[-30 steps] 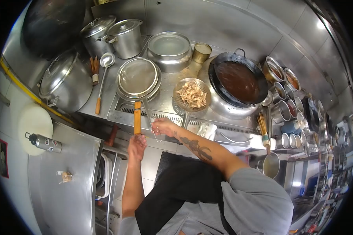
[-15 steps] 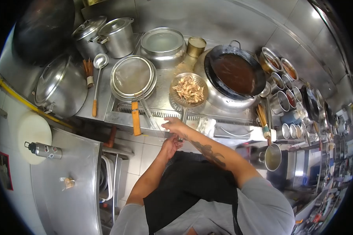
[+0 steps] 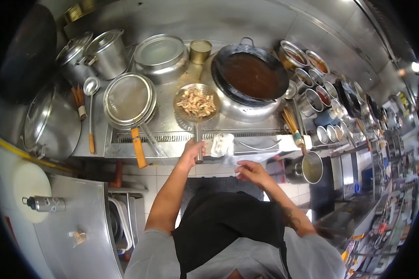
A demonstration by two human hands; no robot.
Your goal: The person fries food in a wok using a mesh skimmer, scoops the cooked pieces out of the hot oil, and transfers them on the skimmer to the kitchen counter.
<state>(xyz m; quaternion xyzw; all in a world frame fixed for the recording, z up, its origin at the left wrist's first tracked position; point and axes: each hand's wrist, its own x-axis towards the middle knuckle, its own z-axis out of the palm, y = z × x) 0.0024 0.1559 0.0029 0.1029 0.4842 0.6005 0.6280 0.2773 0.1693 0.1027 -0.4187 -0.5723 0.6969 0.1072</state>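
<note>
My left hand [image 3: 191,152] is closed around the metal handle of a perforated skimmer [image 3: 198,128]. In its round bowl lies a heap of cooked brownish meat strips [image 3: 198,102], over the steel counter. My right hand [image 3: 250,172] hovers off the front edge of the counter, its fingers loosely bent and apart, with nothing seen in it. A folded white cloth [image 3: 222,144] lies on the counter edge between the hands. Behind and right of the skimmer, a black wok [image 3: 253,76] of dark liquid sits on the burner.
To the left are a round mesh strainer [image 3: 128,100] with a wooden handle, a ladle [image 3: 91,111] and lidded pots [image 3: 107,53]. Beyond stands an opened can [image 3: 200,51]. A bamboo brush [image 3: 292,128], a saucepan [image 3: 312,167] and several seasoning containers [image 3: 309,102] are at right.
My right hand has moved away from the skimmer handle to the right. My left hand has come up and closed on the handle. The view has swung right.
</note>
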